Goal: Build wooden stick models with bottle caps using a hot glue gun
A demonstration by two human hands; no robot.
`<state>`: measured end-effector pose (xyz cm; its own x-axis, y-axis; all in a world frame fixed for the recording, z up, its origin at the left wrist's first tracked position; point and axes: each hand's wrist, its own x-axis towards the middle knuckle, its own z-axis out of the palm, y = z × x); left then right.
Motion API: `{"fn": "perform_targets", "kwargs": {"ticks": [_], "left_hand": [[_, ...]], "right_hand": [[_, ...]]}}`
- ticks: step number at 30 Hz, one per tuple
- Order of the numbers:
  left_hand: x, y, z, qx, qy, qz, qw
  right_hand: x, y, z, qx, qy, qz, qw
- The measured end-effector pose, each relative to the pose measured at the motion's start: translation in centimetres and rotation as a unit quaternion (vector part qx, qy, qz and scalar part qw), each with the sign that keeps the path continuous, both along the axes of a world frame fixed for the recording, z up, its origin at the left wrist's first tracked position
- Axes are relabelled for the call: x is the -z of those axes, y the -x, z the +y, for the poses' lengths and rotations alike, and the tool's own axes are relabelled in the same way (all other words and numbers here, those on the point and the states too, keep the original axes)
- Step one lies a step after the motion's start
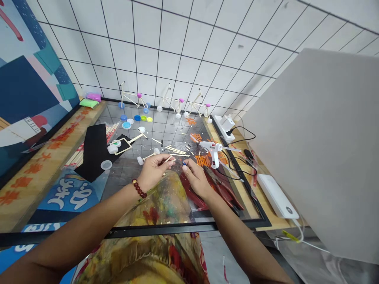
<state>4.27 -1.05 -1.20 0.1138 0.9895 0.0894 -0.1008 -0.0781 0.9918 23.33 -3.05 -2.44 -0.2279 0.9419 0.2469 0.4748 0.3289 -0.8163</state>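
Note:
My left hand (152, 170), a beaded bracelet at its wrist, pinches short pale wooden sticks (168, 159) between thumb and fingers. Close beside it, my right hand (196, 178) has thumb and forefinger closed on a small dark blue piece (184, 163), too small to name. Loose cut sticks (177, 150) lie just beyond both hands. Near my left hand is a stick joined to white round caps (140, 160). Further left rests a stick frame (126, 146) with white caps. To the right of my right hand stands a white glue gun (211, 149).
Three stick models (168, 100) with caps stand along the back. Coloured bottle caps (137, 118), black cloth (94, 152) and wrapped chopsticks (75, 157) lie left. Red-handled tools (220, 185) lie right, beyond them a power strip (224, 129), cables and a white power bank (276, 196).

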Motion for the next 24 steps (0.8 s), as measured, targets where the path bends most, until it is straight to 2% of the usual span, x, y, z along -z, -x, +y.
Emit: {"fn": "perform_targets", "kwargs": {"ticks": [6, 11, 14, 16, 18, 21, 24], "left_hand": [[-0.13, 0.03, -0.12, 0.005, -0.028, 0.013, 0.999], [-0.25, 0.09, -0.28, 0.020, -0.060, 0.019, 0.998], [-0.41, -0.05, -0.41, 0.062, 0.001, -0.024, 0.998], [-0.54, -0.16, -0.46, 0.095, 0.081, -0.093, 0.988], [-0.64, -0.20, -0.45, 0.117, 0.158, -0.171, 0.965], [-0.71, -0.09, -0.28, 0.134, 0.226, -0.238, 0.935], [-0.81, 0.07, -0.15, 0.140, 0.251, -0.252, 0.924]], "right_hand": [[-0.20, 0.06, -0.05, -0.017, -0.009, 0.000, 1.000], [-0.27, 0.12, -0.10, -0.033, 0.010, 0.011, 0.999], [-0.27, -0.20, 0.22, 0.034, -0.002, -0.065, 0.997], [-0.31, -0.52, 0.50, 0.120, -0.017, -0.190, 0.974], [-0.38, -0.77, 0.68, 0.174, -0.027, -0.320, 0.931], [-0.42, -0.81, 0.71, 0.169, -0.051, -0.428, 0.886], [-0.28, -0.68, 0.57, 0.158, -0.085, -0.440, 0.880]]}}
